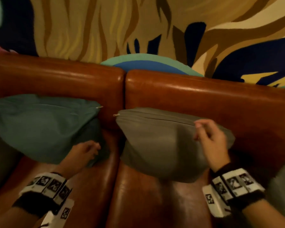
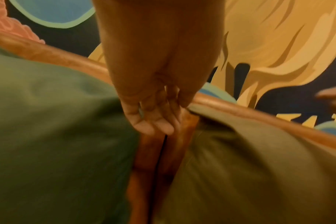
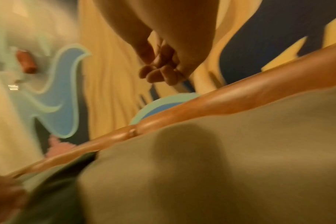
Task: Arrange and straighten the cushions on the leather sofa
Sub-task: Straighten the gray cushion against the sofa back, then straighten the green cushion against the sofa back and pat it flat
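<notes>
Left hand [image 1: 85, 153] low, fingers loosely extended, holding nothing, just beside lower corner of teal cushion [image 1: 43, 127]. Right hand [image 1: 211, 142] fingers curled; contact with olive cushion [image 1: 160, 145] beneath cannot tell. Both cushions propped against backrest of leather sofa [image 1: 204, 94], a strip of bare leather between. Beyond backrest, patterned rug [image 1: 105, 27].
</notes>
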The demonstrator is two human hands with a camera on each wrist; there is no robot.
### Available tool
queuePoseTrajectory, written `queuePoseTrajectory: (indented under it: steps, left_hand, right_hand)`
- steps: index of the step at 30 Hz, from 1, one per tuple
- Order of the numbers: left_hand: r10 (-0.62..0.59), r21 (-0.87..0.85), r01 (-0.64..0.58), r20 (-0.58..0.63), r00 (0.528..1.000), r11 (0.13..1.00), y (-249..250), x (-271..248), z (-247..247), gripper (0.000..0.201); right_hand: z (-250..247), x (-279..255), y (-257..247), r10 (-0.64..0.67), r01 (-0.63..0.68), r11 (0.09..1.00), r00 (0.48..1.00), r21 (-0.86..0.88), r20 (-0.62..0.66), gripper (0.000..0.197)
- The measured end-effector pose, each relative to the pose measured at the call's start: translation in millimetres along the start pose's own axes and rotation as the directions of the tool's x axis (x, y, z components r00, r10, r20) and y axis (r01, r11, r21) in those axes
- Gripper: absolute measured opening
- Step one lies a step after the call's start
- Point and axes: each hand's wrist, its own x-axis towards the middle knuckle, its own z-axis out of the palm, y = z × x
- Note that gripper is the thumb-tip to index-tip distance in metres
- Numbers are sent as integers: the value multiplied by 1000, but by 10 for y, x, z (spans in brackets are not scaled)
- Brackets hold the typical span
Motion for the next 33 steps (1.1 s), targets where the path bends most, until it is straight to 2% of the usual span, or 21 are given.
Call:
queuePoseTrajectory:
  steps: [2, 3, 5, 6, 7, 8, 10, 11, 14, 16, 17, 19, 21, 23, 25, 28, 31, 33]
  left_hand:
    - [-48, 157, 35, 75, 996, 987, -329, -156, -132, 28]
    - [-51, 246, 38, 48, 998, 969, -466, -204, -197, 30]
    - [-33, 353, 62, -88, 996, 934, -696, -187, -371, 29]
    - [14, 384, 53, -168, 986, 922, -787, -132, -491, 27]
    - [95, 412, 11, -236, 967, 911, -852, -56, -619, 25]
    - [204, 441, -60, -287, 936, 896, -922, 34, -748, 25]
    - [398, 508, -190, -339, 853, 840, -1078, 235, -1037, 27]
    - [447, 524, -222, -353, 822, 822, -1168, 306, -1175, 27]
    - [559, 594, -305, -304, 771, 744, -1595, 440, -1451, 32]
    - [572, 677, -319, -183, 800, 664, -1911, 485, -1569, 43]
    - [526, 710, -303, -111, 843, 635, -2055, 496, -1621, 52]
    - [409, 733, -255, -36, 912, 631, -2311, 553, -1720, 74]
    - [363, 724, -250, 0, 932, 643, -2436, 694, -1764, 92]
    - [388, 732, -266, 2, 922, 627, -2409, 937, -1749, 100]
    - [448, 745, -268, -45, 893, 610, -2302, 1283, -1734, 101]
    - [461, 770, -249, -66, 885, 588, -2182, 1675, -1741, 104]
    - [471, 763, -277, -41, 881, 584, -2263, 1626, -1722, 102]
    - [541, 731, -359, -16, 841, 580, -2428, 1455, -1768, 94]
  right_hand:
    - [576, -215, -194, -28, 40, 998, 965, -39, 260, 23]
    - [882, -316, -273, -41, 89, 991, 914, -100, 404, 19]
    - [1521, -490, -375, -77, 245, 954, 760, -175, 645, 13]
    - [1850, -557, -424, -93, 321, 928, 688, -187, 720, 17]
    - [2158, -615, -501, -102, 386, 900, 639, -203, 762, 23]
    - [2454, -672, -582, -120, 432, 876, 623, -213, 773, 30]
    - [2991, -780, -765, -164, 470, 848, 672, -244, 722, 45]
    - [3219, -833, -850, -186, 476, 839, 708, -265, 681, 49]
    - [3783, -944, -1041, -211, 462, 825, 787, -327, 580, 57]
    - [4078, -996, -1006, -142, 432, 812, 798, -392, 585, 66]
    - [4185, -1016, -964, -103, 413, 799, 811, -438, 576, 73]
    - [4353, -1032, -841, -51, 397, 739, 838, -544, 543, 92]
    - [4461, -993, -721, -12, 396, 670, 852, -629, 523, 114]
    - [4504, -732, -631, 7, 394, 600, 868, -697, 497, 125]
    - [4497, -284, -586, 24, 403, 529, 873, -747, 488, 126]
    - [4549, 194, -528, 97, 419, 508, 840, -753, 533, 127]
    - [4649, 69, -564, 119, 403, 485, 848, -776, 516, 128]
    - [4630, -119, -548, 125, 423, 492, 831, -761, 542, 124]
